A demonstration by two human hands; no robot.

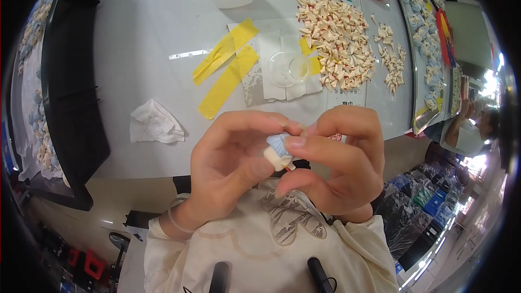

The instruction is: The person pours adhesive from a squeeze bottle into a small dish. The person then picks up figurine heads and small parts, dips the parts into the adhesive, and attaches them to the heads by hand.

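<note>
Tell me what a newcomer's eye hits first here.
First, the dense heap of cream, pointed pieces with red bits, right of centre on the pale table. Then the small blue-and-cream piece, held between the left grip and right grip at the near edge. Bright yellow tape strips also stand out, left of the clear round container.

Dressed in a loose cream shirt (255, 268) with wide, creased sleeves (373, 239), marked across the chest by a grey-brown patterned print (287, 227) in rounded lobes and by a thin tan curving outline (216, 235). Bare at the left hand (222, 165) and the right hand (350, 165), with a thin pale band (174, 218) around the left wrist. Overlaid at the lower front with two round-ended black bars (220, 278) and thin black cable (330, 279).
</note>
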